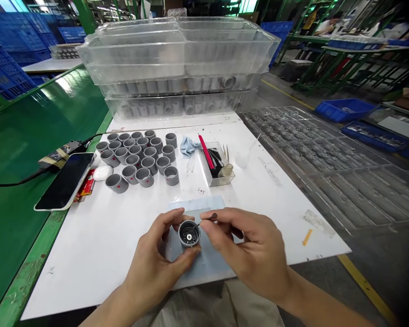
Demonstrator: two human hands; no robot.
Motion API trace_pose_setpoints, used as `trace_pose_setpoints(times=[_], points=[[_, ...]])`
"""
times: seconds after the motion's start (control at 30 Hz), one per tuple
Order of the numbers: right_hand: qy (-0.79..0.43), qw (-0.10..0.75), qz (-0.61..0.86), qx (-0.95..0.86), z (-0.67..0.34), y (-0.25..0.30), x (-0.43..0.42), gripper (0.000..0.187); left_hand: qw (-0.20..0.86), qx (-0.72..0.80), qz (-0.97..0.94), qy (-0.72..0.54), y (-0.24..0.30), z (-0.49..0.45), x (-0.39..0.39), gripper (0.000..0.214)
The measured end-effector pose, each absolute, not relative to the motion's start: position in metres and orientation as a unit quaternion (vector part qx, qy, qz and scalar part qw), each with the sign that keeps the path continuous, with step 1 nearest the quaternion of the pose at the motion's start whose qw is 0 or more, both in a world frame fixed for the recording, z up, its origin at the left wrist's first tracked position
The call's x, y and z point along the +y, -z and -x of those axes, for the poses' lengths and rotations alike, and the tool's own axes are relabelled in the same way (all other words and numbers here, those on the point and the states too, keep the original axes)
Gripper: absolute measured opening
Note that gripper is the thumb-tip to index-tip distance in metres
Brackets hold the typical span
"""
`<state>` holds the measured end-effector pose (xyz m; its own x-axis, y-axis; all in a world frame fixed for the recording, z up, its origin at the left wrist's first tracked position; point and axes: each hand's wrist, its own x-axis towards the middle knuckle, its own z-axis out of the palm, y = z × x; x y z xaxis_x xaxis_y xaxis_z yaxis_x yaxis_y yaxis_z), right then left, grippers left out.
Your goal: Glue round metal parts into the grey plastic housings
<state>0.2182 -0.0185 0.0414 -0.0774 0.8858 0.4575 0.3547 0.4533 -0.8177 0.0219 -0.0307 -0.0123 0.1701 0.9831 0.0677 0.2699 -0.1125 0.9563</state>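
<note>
Low over the near edge of the table, my left hand (163, 250) grips a grey cylindrical housing (180, 243) between fingers and thumb. Its open end faces up, showing a black inside with a small pale round centre. My right hand (248, 250) is closed in a pinch on a thin dark tool (214, 216), whose tip reaches the housing's rim; its exact kind is hard to make out. Beneath both hands lies a pale blue sheet (211, 259). Beyond them stand several similar grey rings (145, 177), some with a red mark.
A clear box (221, 180) holds a red pen (206, 152) and a small bottle (226, 170). Nearby is a crumpled blue cloth (189, 146). A phone (66, 179) lies at left. Stacked clear bins (182, 54) stand behind; plastic trays (310, 159) are at right.
</note>
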Motion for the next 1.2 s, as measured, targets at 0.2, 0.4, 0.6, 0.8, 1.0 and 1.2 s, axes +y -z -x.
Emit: trace_pose_setpoints(times=[0.2, 0.4, 0.6, 0.8, 1.0, 1.2], points=[[-0.271, 0.5, 0.434, -0.698, -0.212, -0.028, -0.008, 0.009, 0.432, 0.52, -0.624, -0.393, 0.013, -0.02, -0.031, 0.063], [-0.236, 0.507, 0.432, -0.707, -0.213, -0.035, -0.011, 0.007, 0.43, 0.517, -0.625, -0.395, 0.012, -0.021, -0.031, 0.062], [-0.101, 0.588, 0.475, -0.647, -0.245, -0.054, 0.004, 0.017, 0.426, 0.518, -0.635, -0.385, 0.011, -0.021, -0.031, 0.058], [0.004, 0.611, 0.538, -0.581, -0.279, -0.06, 0.048, 0.008, 0.446, 0.504, -0.624, -0.397, 0.013, -0.025, -0.036, 0.054], [-0.037, 0.485, 0.591, -0.644, -0.281, -0.05, 0.065, 0.019, 0.417, 0.478, -0.664, -0.396, 0.014, -0.024, -0.036, 0.054], [-0.079, 0.428, 0.608, -0.664, -0.283, -0.056, 0.071, 0.02, 0.392, 0.44, -0.711, -0.383, 0.011, -0.024, -0.032, 0.06]])
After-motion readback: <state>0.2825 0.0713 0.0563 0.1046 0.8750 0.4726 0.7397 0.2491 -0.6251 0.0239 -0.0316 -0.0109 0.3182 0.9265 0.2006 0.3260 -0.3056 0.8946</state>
